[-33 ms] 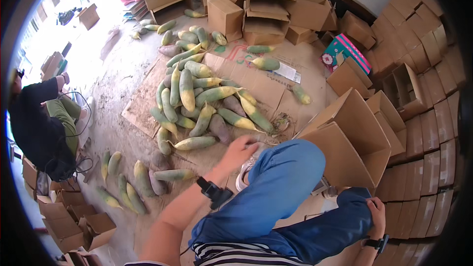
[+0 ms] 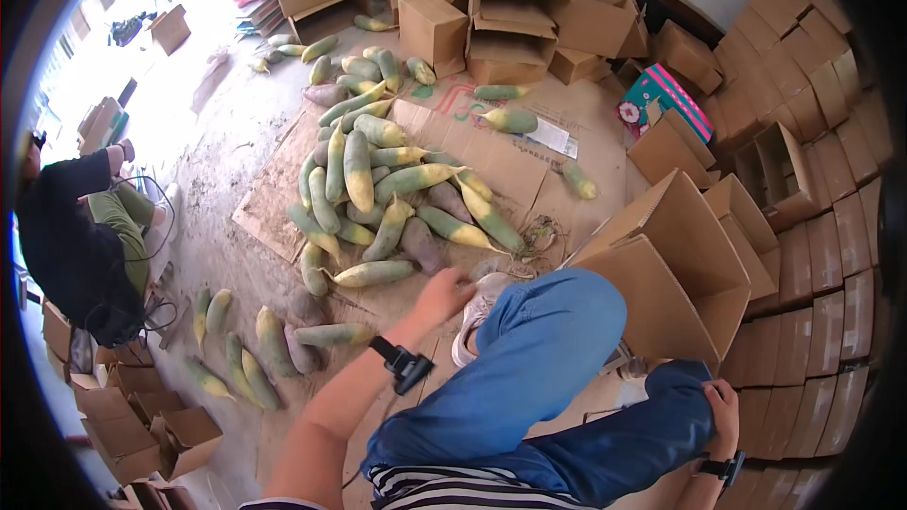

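Observation:
My left hand (image 2: 445, 297) hangs over the cardboard beside my shoe (image 2: 480, 314), fingers loosely bent and apart, nothing visible in it. Close to it are a long green radish (image 2: 374, 274) with a yellow tip and a purplish-grey one (image 2: 420, 245). They belong to a heap of green-and-yellow radishes (image 2: 359, 175) on flattened cardboard (image 2: 510, 170). On my right, my right hand (image 2: 724, 408) rests open on my jeans at the knee, holding nothing. A black strap device is on each wrist.
An open carton (image 2: 675, 260) stands right of my knee. Stacked cartons (image 2: 822, 264) line the right side; more open boxes (image 2: 510, 24) stand at the back. A smaller group of radishes (image 2: 274, 340) lies left of my forearm. A seated person (image 2: 76, 236) is at the far left.
My left hand has drawn back slightly to the left and down, away from the shoe's far side. My right hand and the radishes have not moved.

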Demonstrator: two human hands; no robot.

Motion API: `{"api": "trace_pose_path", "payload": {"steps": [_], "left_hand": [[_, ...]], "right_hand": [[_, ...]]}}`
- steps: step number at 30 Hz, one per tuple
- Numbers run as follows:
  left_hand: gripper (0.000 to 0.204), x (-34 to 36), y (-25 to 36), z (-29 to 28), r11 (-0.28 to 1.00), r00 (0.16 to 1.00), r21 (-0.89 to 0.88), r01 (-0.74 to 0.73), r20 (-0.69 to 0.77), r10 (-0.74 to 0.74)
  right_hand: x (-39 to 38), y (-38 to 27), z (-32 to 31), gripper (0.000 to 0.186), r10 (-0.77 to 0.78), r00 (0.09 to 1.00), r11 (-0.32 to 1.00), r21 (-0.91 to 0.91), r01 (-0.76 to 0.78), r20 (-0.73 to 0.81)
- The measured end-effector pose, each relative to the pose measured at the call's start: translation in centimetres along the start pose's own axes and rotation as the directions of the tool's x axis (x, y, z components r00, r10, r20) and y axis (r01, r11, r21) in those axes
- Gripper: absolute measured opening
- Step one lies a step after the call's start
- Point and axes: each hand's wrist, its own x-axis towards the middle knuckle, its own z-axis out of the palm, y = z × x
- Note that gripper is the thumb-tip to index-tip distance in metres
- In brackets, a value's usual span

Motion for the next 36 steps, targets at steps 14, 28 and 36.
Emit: {"api": "trace_pose_path", "payload": {"steps": [14, 28, 36], "left_hand": [[0.056, 6.1, -15.8, -3.9, 0.806, 0.838, 0.424, 0.412, -0.523, -0.153], [0.071, 6.3, -16.4, -3.3, 0.759, 0.934, 0.566, 0.321, -0.323, -0.154], [0.051, 3.5, -0.4, -4.4, 0.990, 0.981, -0.133, 0.036, -0.185, -0.060]], "right_hand": [[0.5, -0.7, 0.1, 0.017, 0.110, 0.994, 0.992, -0.057, -0.111, -0.013], [0.8, -1.9, 0.9, 0.017, 0.124, 0.992, 0.992, -0.022, -0.125, -0.039], [1.1, -2.2, 1.3, 0.017, 0.034, 0.997, 0.995, -0.087, -0.040, -0.070]]}}
